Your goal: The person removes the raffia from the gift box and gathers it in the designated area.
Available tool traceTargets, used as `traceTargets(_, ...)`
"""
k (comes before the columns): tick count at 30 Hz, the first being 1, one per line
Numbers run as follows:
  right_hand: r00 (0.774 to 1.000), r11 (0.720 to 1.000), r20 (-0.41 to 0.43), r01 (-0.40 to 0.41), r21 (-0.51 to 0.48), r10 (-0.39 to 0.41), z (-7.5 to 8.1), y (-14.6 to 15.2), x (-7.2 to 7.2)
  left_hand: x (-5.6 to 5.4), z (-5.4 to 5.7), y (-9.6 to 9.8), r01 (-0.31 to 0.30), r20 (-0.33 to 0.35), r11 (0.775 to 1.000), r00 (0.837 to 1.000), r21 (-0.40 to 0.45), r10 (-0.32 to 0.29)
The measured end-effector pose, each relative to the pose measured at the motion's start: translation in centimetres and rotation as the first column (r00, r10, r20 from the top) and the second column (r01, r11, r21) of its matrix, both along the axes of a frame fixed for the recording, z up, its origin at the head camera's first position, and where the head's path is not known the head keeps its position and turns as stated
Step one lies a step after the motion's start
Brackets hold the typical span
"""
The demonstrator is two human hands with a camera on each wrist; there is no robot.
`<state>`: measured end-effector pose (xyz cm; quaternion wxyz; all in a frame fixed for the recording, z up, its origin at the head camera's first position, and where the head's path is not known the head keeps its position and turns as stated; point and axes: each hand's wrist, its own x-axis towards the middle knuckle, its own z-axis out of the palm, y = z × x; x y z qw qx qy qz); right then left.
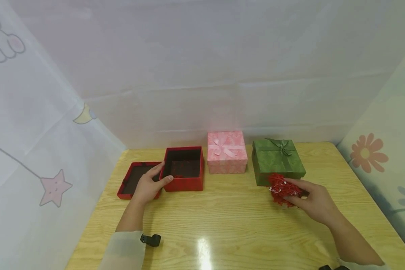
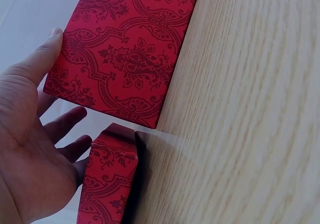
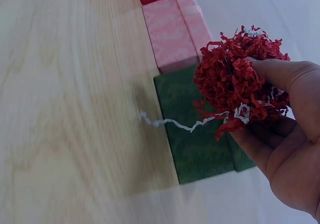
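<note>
An uncovered red gift box (image 1: 185,184) with a dark inside stands on the table, a small red scrap in it. My left hand (image 1: 149,185) grips its near left corner, thumb on the rim, index finger along the left wall. The other fingers spread above the red lid (image 1: 131,178), which lies inside up. My right hand (image 1: 318,202) holds a wad of red shredded paper (image 1: 281,189) with some white strands, pinched between thumb and fingers. This wad is raised in front of the closed green gift box (image 1: 276,159); one white strand (image 3: 172,122) dangles from it.
A closed pink gift box (image 1: 227,153) with a ribbon bow stands between the red and green boxes. The wooden table (image 1: 216,221) meets a pale cloth backdrop (image 1: 189,112) behind the boxes. Printed cloth also hangs at both sides.
</note>
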<state>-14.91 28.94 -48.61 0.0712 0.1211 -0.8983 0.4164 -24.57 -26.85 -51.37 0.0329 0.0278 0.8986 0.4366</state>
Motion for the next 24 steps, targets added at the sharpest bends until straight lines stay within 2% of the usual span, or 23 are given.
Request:
traceTargets(5,0.999,0.998,-0.002,0.054,0.036,-0.054,-0.2,1.2,0.6,0.1,0.1,0.0,0.002,0.005,1.000,1.000,0.001,-0.002)
traceTargets(10,0.995,0.996,0.037,0.091,0.019,-0.091,-0.7,2.5,1.1,0.1,0.0,0.0,0.000,0.000,1.000,1.000,-0.006,0.000)
traceTargets(17,0.980,0.981,0.077,0.176,0.080,-0.182,-1.3,4.3,1.7,0.1,-0.1,0.0,0.002,-0.006,1.000,1.000,-0.014,-0.002)
traceTargets(24,0.967,0.972,0.121,0.215,0.096,-0.226,-1.6,6.1,2.1,0.2,0.1,0.0,0.002,0.001,1.000,1.000,-0.025,-0.002)
